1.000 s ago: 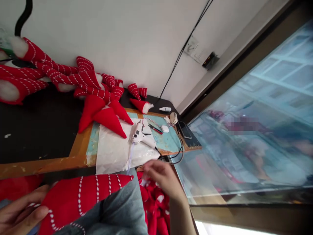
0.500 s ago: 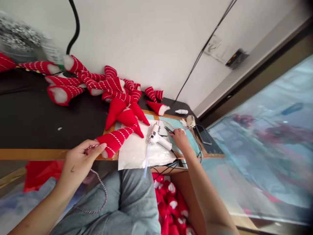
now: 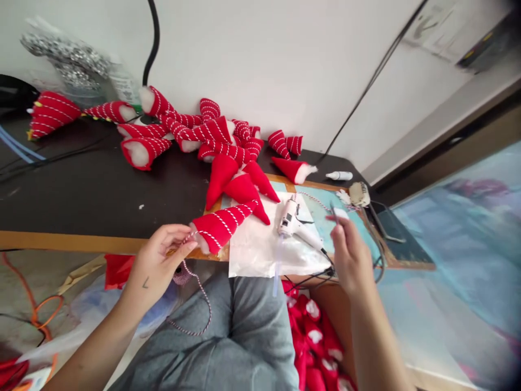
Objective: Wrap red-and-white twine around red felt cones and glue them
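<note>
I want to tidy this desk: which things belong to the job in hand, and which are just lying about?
Job: held red cone, striped cord, thin tool in the right hand; probably glue gun.
Just lying about, apparently: phone; perhaps white bottle.

A stuffed red fabric cone tilts near the middle of the frame, tip toward the upper right, pale filling showing at its lower-left base. Twisted red-and-white cord crosses it in slanting bands, its loose length looping toward the bottom. Right of centre, a slim dark tool stands nearly upright, blurred
</note>
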Demonstrator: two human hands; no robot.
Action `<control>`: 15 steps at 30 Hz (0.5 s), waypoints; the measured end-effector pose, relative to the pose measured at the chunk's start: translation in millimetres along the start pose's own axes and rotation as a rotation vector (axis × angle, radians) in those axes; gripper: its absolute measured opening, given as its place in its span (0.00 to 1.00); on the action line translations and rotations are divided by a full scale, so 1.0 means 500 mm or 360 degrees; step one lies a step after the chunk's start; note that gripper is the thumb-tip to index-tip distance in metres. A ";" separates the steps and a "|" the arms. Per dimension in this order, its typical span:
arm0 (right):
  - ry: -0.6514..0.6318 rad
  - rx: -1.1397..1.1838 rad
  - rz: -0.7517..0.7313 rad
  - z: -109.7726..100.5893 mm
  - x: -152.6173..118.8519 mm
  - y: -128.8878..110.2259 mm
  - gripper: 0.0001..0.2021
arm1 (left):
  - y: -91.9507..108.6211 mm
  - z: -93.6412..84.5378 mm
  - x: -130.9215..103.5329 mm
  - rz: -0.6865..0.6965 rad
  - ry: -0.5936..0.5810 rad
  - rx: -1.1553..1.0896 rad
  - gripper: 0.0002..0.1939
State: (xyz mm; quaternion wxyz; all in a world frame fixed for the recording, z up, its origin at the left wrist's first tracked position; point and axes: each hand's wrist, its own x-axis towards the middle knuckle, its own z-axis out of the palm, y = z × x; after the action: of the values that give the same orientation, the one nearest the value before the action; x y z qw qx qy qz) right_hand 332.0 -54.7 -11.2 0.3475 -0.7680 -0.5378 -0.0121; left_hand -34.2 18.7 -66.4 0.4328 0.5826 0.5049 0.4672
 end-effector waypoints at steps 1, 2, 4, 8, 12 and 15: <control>-0.0132 0.0222 -0.0023 0.005 -0.044 -0.038 0.22 | -0.006 -0.003 -0.002 0.0002 0.0019 0.0036 0.22; -0.0286 0.0427 -0.0068 0.015 -0.088 -0.077 0.22 | -0.010 -0.006 -0.004 0.0009 0.0038 0.0080 0.21; -0.0709 0.0788 -0.0170 0.046 -0.166 -0.152 0.19 | -0.014 -0.011 -0.007 0.0027 0.0074 0.0179 0.18; -0.1045 0.1158 -0.0169 0.133 -0.239 -0.256 0.15 | -0.002 -0.020 -0.014 0.0046 0.0107 0.0326 0.15; -0.1130 0.1299 -0.0040 0.201 -0.236 -0.298 0.20 | 0.018 -0.030 -0.021 0.0163 0.0149 0.0450 0.10; -0.1190 0.1386 0.0077 0.236 -0.239 -0.310 0.20 | 0.027 -0.037 -0.023 0.0341 0.0146 0.0592 0.06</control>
State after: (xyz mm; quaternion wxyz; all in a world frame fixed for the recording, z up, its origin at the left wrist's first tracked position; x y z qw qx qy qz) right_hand 110.4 -59.9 -66.5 0.4182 -0.5182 -0.5618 0.4908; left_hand -50.5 6.3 -50.9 0.2423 0.6809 0.5367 0.4354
